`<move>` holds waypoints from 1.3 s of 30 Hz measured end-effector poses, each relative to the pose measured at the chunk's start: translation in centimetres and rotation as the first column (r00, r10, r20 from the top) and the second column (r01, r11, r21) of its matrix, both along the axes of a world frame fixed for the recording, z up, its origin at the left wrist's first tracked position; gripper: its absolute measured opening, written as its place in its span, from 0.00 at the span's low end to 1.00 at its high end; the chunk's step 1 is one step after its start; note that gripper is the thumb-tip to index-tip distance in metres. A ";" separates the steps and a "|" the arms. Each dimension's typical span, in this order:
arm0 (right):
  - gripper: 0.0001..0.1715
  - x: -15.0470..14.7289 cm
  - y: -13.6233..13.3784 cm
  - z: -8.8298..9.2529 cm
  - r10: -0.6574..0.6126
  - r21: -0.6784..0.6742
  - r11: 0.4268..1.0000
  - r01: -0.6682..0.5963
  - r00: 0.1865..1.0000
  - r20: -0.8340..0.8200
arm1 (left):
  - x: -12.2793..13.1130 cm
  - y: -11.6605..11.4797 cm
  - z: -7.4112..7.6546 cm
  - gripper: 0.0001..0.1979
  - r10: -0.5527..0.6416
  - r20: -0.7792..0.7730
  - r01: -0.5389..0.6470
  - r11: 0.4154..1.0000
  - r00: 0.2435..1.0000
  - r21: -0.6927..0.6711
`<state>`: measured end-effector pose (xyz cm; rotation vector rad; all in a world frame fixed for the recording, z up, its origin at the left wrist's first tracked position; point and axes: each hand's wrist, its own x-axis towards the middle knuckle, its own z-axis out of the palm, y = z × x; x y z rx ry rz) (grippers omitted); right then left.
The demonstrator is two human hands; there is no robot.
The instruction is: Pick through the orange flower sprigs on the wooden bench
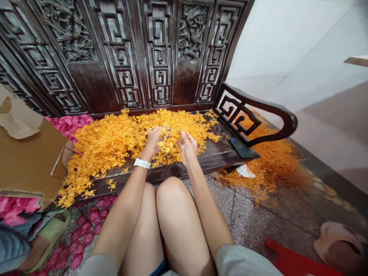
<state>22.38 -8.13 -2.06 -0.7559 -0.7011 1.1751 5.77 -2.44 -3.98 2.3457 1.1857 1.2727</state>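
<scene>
A large heap of small yellow-orange artificial flower pieces (109, 142) covers the seat of a dark carved wooden bench (218, 153). My left hand (153, 140), with a white watch on the wrist, is closed around a small cluster of the yellow pieces at the heap's front edge. My right hand (187, 147) is right beside it, fingers curled and pinching at the same cluster (166, 135). My bare knees are just below the bench's front edge.
A dark phone (240, 147) lies on the bench's right end under the curved armrest (258, 115). More orange pieces (270, 168) lie on the floor at right. Pink flowers (69, 122), a cardboard box (31, 161), a green sandal (54, 230) and a red stool (293, 262) surround me.
</scene>
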 end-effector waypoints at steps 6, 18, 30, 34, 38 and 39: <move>0.33 0.5 0.5 -1.0 -0.095 -0.020 0.995 0.100 0.981 0.169 | 0.1 -1.1 1.2 0.23 -0.070 0.047 0.072 0.996 0.996 -0.058; 0.29 0.6 -2.8 2.2 -0.201 0.255 0.960 0.115 0.919 0.340 | -0.6 0.3 -0.1 0.21 0.020 0.143 0.001 0.989 0.990 -0.150; 0.47 3.9 -1.0 0.2 -0.082 0.013 0.995 0.095 0.772 0.631 | -0.3 -0.4 1.8 0.14 0.045 0.766 0.311 0.897 0.641 -0.314; 0.38 2.3 -0.2 -1.7 -0.010 0.008 1.000 0.006 0.802 0.597 | 0.7 -1.6 2.9 0.19 0.003 0.769 0.451 0.809 0.639 -0.377; 0.26 1.2 -0.6 -0.8 -0.133 0.172 0.985 0.020 0.725 0.676 | 1.2 -2.1 3.4 0.19 -0.088 0.702 0.491 0.776 0.707 -0.397; 0.23 1.1 -0.6 -0.9 -0.182 0.210 0.977 0.046 0.695 0.695 | 1.3 -2.1 3.5 0.17 -0.098 0.694 0.485 0.784 0.714 -0.388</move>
